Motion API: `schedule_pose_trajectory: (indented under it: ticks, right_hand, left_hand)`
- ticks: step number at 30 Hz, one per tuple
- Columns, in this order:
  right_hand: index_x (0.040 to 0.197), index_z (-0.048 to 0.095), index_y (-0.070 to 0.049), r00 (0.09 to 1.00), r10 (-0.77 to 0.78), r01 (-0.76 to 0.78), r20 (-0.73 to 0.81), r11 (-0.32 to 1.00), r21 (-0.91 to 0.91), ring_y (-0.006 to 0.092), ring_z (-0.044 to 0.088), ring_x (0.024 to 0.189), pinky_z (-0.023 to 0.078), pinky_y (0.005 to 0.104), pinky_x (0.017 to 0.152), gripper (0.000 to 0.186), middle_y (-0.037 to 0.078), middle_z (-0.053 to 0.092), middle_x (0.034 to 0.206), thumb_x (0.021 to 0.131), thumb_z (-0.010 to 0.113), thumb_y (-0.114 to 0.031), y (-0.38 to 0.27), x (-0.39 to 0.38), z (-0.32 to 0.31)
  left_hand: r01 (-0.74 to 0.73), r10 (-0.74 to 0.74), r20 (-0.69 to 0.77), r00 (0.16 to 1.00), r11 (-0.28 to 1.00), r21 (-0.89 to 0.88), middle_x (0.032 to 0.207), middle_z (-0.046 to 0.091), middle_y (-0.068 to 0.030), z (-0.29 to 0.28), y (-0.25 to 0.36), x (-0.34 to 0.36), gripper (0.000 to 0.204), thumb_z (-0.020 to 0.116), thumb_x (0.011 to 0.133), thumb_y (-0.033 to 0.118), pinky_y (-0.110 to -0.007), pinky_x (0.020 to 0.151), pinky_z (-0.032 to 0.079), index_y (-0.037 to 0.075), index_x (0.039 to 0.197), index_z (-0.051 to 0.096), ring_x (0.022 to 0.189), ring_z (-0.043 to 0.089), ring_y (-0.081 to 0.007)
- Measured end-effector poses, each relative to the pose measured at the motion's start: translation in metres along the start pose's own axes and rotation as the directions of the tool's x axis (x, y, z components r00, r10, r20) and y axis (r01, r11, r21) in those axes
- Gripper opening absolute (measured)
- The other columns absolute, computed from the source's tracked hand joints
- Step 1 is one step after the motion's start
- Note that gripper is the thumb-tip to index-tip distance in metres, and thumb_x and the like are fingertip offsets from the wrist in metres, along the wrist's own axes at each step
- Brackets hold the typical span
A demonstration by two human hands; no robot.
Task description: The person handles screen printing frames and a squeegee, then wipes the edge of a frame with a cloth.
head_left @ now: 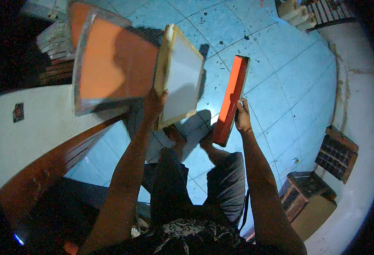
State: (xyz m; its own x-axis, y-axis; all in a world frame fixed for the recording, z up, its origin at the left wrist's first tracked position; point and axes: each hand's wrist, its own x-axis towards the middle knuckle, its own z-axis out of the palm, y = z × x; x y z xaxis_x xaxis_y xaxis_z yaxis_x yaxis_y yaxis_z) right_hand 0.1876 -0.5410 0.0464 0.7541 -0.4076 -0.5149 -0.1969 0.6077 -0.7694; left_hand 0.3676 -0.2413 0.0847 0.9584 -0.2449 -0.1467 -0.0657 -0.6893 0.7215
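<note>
My left hand [154, 106] is closed on the near left edge of a wood-framed mesh screen [184, 72], thumb over the frame. The screen is held up on edge, its pale face turned to the right. Out to the right, my right hand [242, 117] grips a long orange bar [231, 95] by its right side. The bar is tilted, with its top leaning right, and has a dark edge along its right side. Its exact kind cannot be made out. The two things are apart.
Larger orange panels [106, 63] with grey frames lean at the left above a pale surface [46, 114] with a brown edge. Tiled floor [276, 102] with dark specks lies below. By the right wall stand a wooden box [306, 191] and a dark gridded panel [336, 154].
</note>
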Motion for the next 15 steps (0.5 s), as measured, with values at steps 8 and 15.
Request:
schedule_pose_trajectory:
  ticks: [8,15]
  right_hand:
    - [0.110,0.047,-0.014,0.995,0.070,-0.076,-0.064,0.992,-0.103,0.0131,0.055,0.072,0.046,0.0279,0.060,0.020,0.006,0.059,0.093,0.092,0.052,-0.022,0.130,0.152,-0.008]
    - [0.109,0.048,-0.012,1.000,0.030,-0.030,-0.004,0.981,-0.191,0.0126,0.053,0.079,0.045,0.0287,0.066,0.025,0.003,0.056,0.093,0.090,0.055,-0.025,0.222,0.267,-0.037]
  left_hand:
    - [0.126,-0.132,0.111,0.985,0.990,0.064,0.089,0.061,-0.0190,0.047,-0.056,0.074,0.040,0.061,0.081,0.025,-0.043,0.072,0.046,-0.004,0.108,0.051,0.081,0.059,-0.0331]
    - [0.235,-0.229,0.120,0.966,0.971,-0.035,0.089,0.058,-0.0148,0.045,-0.064,0.097,0.040,0.060,0.083,0.023,-0.036,0.070,0.046,-0.003,0.110,0.048,0.078,0.054,-0.0230]
